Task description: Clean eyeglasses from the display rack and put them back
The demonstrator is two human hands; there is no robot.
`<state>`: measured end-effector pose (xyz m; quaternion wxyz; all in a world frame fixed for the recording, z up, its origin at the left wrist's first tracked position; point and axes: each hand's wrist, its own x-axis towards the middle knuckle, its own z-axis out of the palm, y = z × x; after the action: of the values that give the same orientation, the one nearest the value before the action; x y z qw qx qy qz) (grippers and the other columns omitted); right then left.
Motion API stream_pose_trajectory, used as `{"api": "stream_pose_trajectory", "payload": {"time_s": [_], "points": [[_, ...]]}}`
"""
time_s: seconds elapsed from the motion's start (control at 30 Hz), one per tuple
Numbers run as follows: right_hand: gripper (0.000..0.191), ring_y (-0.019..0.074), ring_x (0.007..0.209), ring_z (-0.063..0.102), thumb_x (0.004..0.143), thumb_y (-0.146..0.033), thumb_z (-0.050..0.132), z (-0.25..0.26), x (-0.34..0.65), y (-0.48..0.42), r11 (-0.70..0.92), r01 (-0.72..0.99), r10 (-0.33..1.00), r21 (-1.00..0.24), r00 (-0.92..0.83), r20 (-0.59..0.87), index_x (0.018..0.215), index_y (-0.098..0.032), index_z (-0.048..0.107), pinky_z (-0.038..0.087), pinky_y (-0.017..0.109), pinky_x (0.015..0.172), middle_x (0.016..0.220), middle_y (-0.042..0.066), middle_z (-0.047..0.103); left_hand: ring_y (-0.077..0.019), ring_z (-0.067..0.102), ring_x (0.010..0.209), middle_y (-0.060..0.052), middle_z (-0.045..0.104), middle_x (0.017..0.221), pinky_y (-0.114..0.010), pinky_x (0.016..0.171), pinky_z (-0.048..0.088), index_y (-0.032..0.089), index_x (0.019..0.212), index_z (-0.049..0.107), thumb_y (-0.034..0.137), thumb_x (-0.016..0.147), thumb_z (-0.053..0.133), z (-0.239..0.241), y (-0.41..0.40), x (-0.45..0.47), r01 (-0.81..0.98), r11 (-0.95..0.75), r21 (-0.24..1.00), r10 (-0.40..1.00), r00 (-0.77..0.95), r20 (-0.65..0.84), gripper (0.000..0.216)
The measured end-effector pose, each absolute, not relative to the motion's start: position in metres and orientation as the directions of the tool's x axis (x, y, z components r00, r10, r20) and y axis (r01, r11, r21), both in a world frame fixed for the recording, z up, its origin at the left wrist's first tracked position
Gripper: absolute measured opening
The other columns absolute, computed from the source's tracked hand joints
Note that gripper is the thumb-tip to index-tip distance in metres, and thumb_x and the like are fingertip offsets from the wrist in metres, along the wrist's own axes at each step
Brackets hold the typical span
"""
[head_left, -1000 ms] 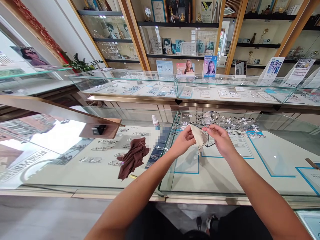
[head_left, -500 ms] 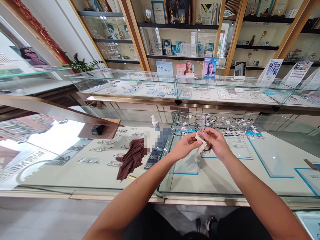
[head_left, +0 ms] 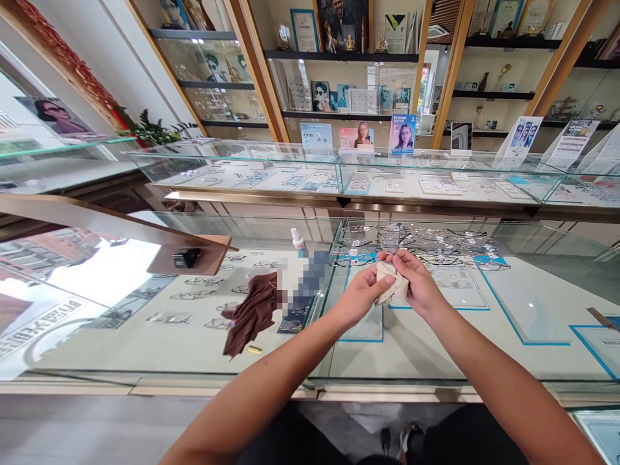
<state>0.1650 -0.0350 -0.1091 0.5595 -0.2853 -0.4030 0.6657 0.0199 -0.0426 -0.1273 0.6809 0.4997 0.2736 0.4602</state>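
Observation:
Over the glass counter, my left hand (head_left: pixel 362 290) is closed on a cream cleaning cloth (head_left: pixel 390 285), its thumb pressed against the fabric. The fingers of my right hand (head_left: pixel 420 283) pinch a pair of eyeglasses (head_left: pixel 390 239). One clear lens stands up above my fingertips; the cloth and fingers cover the rest of the frame. Beyond my hands lie rows of eyeglasses (head_left: pixel 440 260) with small white tags. A crumpled brown cloth (head_left: pixel 256 309) rests on the counter to the left, and a white spray bottle (head_left: pixel 298 243) stands behind it.
A wooden stand with a small black box (head_left: pixel 186 258) juts in from the left. Near the brown cloth lies a small yellow object (head_left: pixel 254 349). Blue-edged panels (head_left: pixel 537 323) show in the counter at right. Across the aisle is another glass display case (head_left: pixel 271 174).
The cream cloth has spread out wider between my hands, and more of its face shows. Both hands stay in nearly the same place, while the view has shifted slightly.

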Motion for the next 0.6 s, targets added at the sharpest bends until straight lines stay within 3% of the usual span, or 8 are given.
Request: {"api": "stream_pose_trajectory", "payload": {"time_s": [0.17, 0.3, 0.43, 0.6], "points": [[0.042, 0.0167, 0.088, 0.069, 0.061, -0.055, 0.099, -0.106, 0.162, -0.042, -0.088, -0.494, 0.967, -0.865, -0.252, 0.045, 0.076, -0.025, 0.074, 0.053, 0.027, 0.074, 0.114, 0.001, 0.081, -0.0119, 0.053, 0.072, -0.001, 0.067, 0.084, -0.025, 0.071, 0.042, 0.015, 0.099, 0.067, 0.076, 0.069, 0.084, -0.126, -0.043, 0.021, -0.29, -0.088, 0.953, 0.951, 0.261, 0.167, 0.07], [0.038, 0.0165, 0.084, 0.067, 0.063, -0.055, 0.097, -0.103, 0.161, -0.047, -0.048, -0.467, 0.964, -0.883, -0.252, 0.081, 0.075, -0.026, 0.076, 0.054, 0.028, 0.075, 0.111, 0.001, 0.082, -0.0128, 0.051, 0.072, -0.001, 0.064, 0.078, -0.025, 0.069, 0.041, 0.014, 0.095, 0.07, 0.083, 0.07, 0.079, -0.125, -0.041, 0.02, -0.223, -0.128, 0.966, 0.968, 0.181, 0.171, 0.073], [0.037, 0.0215, 0.093, 0.072, 0.062, -0.054, 0.098, -0.102, 0.163, -0.046, -0.059, -0.479, 0.968, -0.876, -0.243, 0.068, 0.071, -0.027, 0.074, 0.056, 0.031, 0.081, 0.108, 0.001, 0.082, -0.0131, 0.051, 0.073, -0.002, 0.064, 0.08, -0.026, 0.071, 0.043, 0.015, 0.095, 0.07, 0.084, 0.074, 0.075, -0.124, -0.039, 0.019, -0.224, -0.166, 0.96, 0.953, 0.214, 0.214, 0.072], [0.037, 0.0271, 0.104, 0.074, 0.062, -0.055, 0.096, -0.105, 0.168, -0.039, -0.027, -0.453, 0.984, -0.891, -0.168, 0.056, 0.079, -0.027, 0.078, 0.057, 0.039, 0.092, 0.104, 0.004, 0.083, -0.0108, 0.045, 0.066, 0.002, 0.057, 0.073, -0.025, 0.065, 0.04, 0.016, 0.093, 0.064, 0.077, 0.081, 0.074, -0.124, -0.037, 0.013, -0.231, -0.143, 0.962, 0.903, 0.368, 0.222, 0.063]]}}
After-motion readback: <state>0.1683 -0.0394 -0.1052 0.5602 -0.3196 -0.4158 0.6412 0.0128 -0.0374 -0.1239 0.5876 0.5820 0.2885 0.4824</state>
